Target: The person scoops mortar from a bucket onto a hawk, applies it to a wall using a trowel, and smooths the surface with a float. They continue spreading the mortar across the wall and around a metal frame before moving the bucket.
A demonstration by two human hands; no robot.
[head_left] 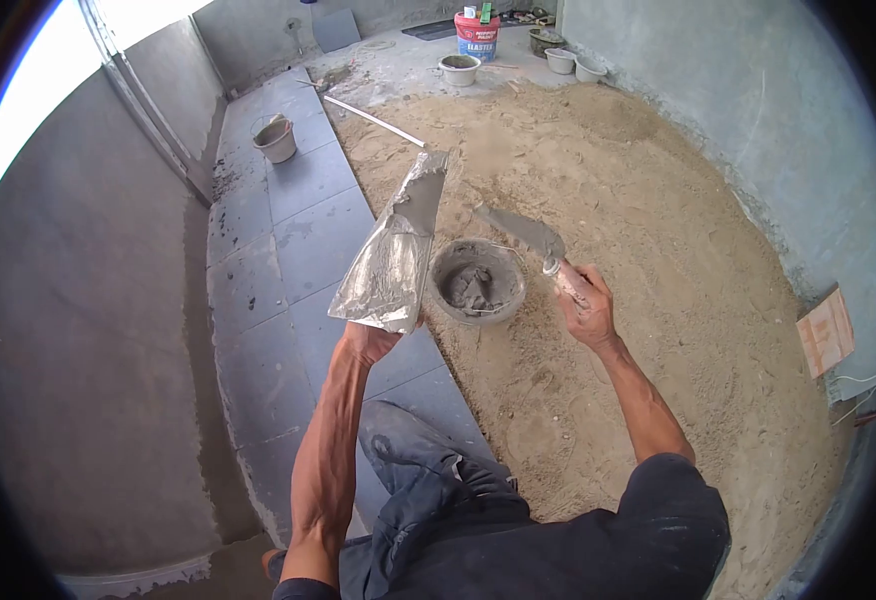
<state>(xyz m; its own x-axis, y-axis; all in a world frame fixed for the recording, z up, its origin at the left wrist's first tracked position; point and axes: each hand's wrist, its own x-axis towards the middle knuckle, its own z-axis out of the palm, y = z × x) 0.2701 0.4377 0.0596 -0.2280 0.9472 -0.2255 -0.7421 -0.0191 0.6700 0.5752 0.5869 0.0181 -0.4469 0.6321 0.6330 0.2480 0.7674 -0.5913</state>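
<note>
"Trowel (528, 231) out in front of me, and my right hand (589, 305) has its fingers wrapped snugly round the handle — blade angled in toward the board (388, 255)!"

"And the left?"

"Left hand (371, 342) at the board's near end, underneath. Fingers mostly hidden, so I can't tell how tightly they close."

"How do they handle?"

"Trowel looks light and stiff; that smeared handle could be slick, so the grip belongs round its middle. Board looks thin and rigid, but the wet coat on it should add weight and make the face slippery — best taken from below. Between the two, on the sand (608, 200), sits the bucket (478, 319), and the mortar (474, 288) inside looks soft, thick, surely heavy. I'd lift that by its wire handle."

"Any writing out there?"

"Far end, one red-and-blue tub (477, 42)! NIPPON PAINT up on the red, ELASTE-something on the blue, last letters too small for me. Nothing readable on the tools."
</note>
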